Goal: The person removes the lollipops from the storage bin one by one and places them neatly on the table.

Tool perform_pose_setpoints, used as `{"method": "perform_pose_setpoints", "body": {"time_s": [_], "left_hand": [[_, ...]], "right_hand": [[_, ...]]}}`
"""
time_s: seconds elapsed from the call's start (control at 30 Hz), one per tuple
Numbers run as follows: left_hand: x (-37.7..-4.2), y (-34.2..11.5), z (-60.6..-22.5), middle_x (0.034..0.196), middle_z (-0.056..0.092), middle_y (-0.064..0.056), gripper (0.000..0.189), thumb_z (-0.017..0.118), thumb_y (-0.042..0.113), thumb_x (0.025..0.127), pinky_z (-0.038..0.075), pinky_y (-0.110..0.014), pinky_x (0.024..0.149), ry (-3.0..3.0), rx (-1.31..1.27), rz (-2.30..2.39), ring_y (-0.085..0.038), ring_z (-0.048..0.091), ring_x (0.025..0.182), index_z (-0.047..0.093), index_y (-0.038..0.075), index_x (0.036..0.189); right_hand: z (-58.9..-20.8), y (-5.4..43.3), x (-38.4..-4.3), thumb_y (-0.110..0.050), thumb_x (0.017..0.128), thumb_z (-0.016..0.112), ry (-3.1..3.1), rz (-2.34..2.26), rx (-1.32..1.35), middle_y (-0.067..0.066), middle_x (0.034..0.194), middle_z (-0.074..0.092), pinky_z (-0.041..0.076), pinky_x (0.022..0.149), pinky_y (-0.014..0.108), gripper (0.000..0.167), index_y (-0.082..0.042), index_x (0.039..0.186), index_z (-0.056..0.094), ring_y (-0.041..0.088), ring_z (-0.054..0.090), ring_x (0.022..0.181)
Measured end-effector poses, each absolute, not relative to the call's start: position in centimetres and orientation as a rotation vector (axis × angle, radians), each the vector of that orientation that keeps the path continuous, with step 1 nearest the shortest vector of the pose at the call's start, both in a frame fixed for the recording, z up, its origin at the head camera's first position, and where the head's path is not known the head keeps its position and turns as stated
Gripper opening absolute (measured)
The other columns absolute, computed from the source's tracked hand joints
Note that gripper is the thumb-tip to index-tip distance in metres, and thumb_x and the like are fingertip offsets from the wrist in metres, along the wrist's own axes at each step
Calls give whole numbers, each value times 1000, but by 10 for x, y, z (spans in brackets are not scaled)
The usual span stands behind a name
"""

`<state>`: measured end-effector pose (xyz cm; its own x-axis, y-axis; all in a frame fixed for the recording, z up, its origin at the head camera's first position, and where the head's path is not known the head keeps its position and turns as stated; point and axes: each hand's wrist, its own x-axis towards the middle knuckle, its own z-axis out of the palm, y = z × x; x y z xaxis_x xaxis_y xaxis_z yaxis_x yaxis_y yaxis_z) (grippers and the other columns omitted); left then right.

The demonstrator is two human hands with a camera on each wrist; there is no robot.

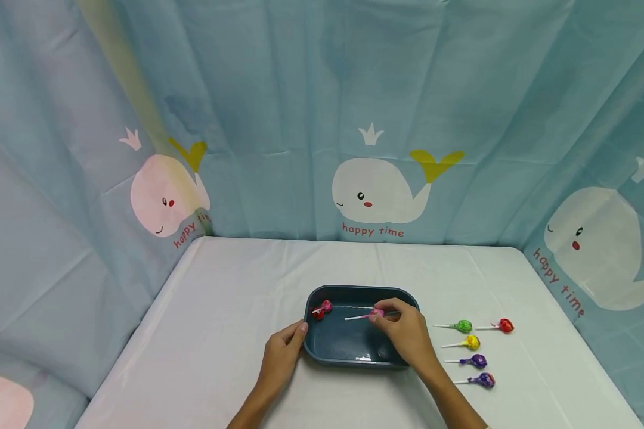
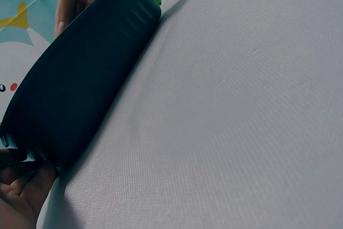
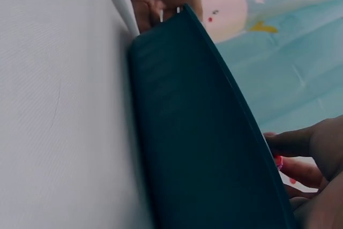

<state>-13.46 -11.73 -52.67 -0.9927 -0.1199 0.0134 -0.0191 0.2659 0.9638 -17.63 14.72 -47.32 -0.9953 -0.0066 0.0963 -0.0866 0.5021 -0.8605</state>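
Observation:
A dark blue-green tray (image 1: 354, 362) stands on the white table. My left hand (image 1: 280, 357) grips its left end, thumb at the rim; the left wrist view shows those fingers (image 2: 32, 191) at the tray's corner. Over the right half of the tray, my right hand (image 1: 408, 333) pinches a pink lollipop (image 1: 376, 312) by its wrapped head, the white stick pointing left. In the right wrist view the tray wall partly hides this lollipop (image 3: 278, 163). Inside the tray's left end lie a pink lollipop (image 1: 327, 306) and a red lollipop (image 1: 318, 314), close together.
Right of the tray lie a green lollipop (image 1: 464, 326), a red one (image 1: 505, 325), a yellow one (image 1: 471, 342) and two purple ones (image 1: 479, 361), sticks pointing left. A blue curtain (image 1: 279, 119) with whale prints hangs behind and beside the white tablecloth (image 1: 193, 345).

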Motion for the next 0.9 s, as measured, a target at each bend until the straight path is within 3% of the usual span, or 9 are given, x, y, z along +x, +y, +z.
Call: {"method": "perform_pose_setpoints", "body": {"time_s": [0.33, 0.9], "left_hand": [[-134, -118, -524, 141, 68, -16, 48, 59, 33, 111, 55, -39, 106, -2439, 135, -1822, -31, 61, 137, 65, -4, 140], [-134, -117, -527, 140, 69, -17, 48, 60, 32, 110, 58, -31, 100, -2396, 132, -1886, -28, 63, 133, 65, -5, 140]], "right_hand": [[-465, 164, -172, -20, 92, 85, -2675, 1546, 6, 4, 107, 76, 63, 83, 33, 28, -9, 116, 76, 18, 74, 95], [-460, 197, -160, -30, 96, 82, -2671, 1546, -125, 11, 121, 75, 64, 88, 28, 40, -9, 129, 73, 24, 73, 105]]}}
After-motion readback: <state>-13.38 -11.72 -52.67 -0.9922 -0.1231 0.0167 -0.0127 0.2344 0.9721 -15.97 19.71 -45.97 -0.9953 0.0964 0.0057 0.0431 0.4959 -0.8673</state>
